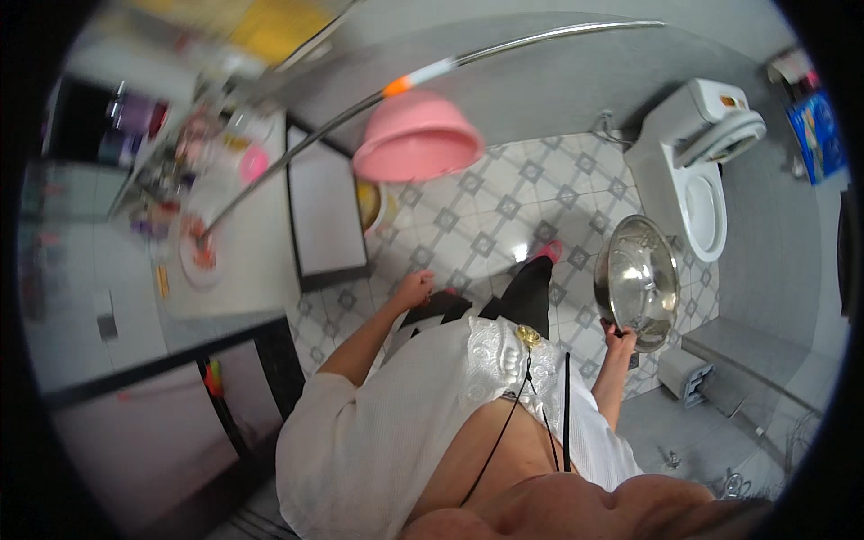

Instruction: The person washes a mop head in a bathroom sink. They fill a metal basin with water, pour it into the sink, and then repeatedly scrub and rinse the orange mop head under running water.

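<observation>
My right hand [619,335] grips the near rim of a shiny stainless-steel basin [638,283]. The basin is tilted on its side at my right, and no contents show in its visible interior. My left hand [414,290] hangs in front of my left thigh, near the vanity cabinet. Its fingers are loosely bent and nothing shows in them. Below, a pink shoe [551,251] stands on the patterned tile floor [499,223].
A metal pole [324,131] crosses above a pink plastic basin [418,142]. On the right stands a white toilet [702,209] with its lid raised. At left, a cluttered washbasin counter [250,270] adjoins a dark-framed cabinet door [327,209]; a bucket [378,206] sits beside it.
</observation>
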The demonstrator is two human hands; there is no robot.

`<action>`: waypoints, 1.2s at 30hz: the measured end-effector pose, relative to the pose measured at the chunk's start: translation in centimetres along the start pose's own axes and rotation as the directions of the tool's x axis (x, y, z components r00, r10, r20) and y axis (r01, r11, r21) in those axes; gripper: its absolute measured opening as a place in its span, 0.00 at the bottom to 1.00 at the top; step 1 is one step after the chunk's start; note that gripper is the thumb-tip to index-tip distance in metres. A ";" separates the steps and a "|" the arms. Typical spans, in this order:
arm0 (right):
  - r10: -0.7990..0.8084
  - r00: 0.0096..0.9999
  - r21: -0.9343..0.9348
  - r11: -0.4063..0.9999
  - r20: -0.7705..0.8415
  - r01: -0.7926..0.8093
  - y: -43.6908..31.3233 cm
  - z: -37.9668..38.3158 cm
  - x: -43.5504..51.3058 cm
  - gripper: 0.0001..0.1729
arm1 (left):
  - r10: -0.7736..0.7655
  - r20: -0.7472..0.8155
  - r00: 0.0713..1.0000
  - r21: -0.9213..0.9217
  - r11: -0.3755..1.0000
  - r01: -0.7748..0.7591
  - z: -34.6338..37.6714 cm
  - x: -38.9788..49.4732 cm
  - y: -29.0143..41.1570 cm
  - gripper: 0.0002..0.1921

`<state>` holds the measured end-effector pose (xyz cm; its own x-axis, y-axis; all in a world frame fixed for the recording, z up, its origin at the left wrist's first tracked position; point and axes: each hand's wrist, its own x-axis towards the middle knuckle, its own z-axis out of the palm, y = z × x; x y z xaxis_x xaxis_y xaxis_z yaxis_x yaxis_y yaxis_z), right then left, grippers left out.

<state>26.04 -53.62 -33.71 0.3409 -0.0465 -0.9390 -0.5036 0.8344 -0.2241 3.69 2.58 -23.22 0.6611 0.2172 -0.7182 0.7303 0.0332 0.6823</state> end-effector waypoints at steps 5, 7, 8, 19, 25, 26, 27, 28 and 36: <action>-0.050 0.985 -0.520 0.844 0.164 0.130 9.4 -2.4 -6.0 0.28 | -0.040 -0.137 0.990 0.019 0.999 0.043 -3.4 -7.9 -7.4 0.16; 0.001 0.983 -0.654 0.747 0.181 0.120 12.2 -3.4 -7.9 0.22 | -0.094 -0.167 0.981 -0.060 0.995 0.085 -4.9 -10.8 -9.7 0.15; 0.082 0.993 -0.515 0.857 0.080 -0.029 13.3 -3.5 -8.6 0.18 | -0.125 -0.204 0.971 -0.118 0.988 0.103 -5.4 -12.2 -10.9 0.15; 0.299 0.888 -0.916 0.306 0.349 0.257 24.0 -3.9 -14.8 0.13 | -0.358 -0.470 0.807 -0.498 0.862 0.092 -2.0 -25.5 -24.9 0.19; 0.480 0.555 -0.570 -0.130 0.680 0.811 28.5 -9.3 -16.4 0.15 | -0.456 -0.505 0.733 -0.451 0.863 0.227 -0.4 -32.3 -30.3 0.21; 0.496 0.608 -0.615 -0.173 0.620 0.769 29.5 -9.6 -16.0 0.14 | -0.415 -0.534 0.737 -0.383 0.896 0.226 -0.7 -32.9 -31.1 0.21; 0.535 0.631 -0.710 -0.080 0.562 0.700 30.1 -9.8 -15.7 0.15 | -0.399 -0.556 0.729 -0.360 0.906 0.221 -1.2 -33.4 -31.9 0.21; 0.514 0.697 -0.822 0.027 0.500 0.569 31.1 -10.1 -15.2 0.16 | -0.428 -0.560 0.709 -0.385 0.893 0.235 -1.7 -33.6 -32.7 0.21; 0.449 0.762 -0.875 0.111 0.467 0.471 39.5 -13.1 -16.4 0.14 | -0.366 -0.507 0.780 -0.467 0.878 0.109 -8.0 -34.8 -40.6 0.19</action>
<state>-9.87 -27.11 -30.61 0.4045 0.5959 -0.6937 -0.5900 -0.4095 -0.6959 -50.40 1.51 -24.82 0.1612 0.6518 -0.7411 0.6324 0.5083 0.5846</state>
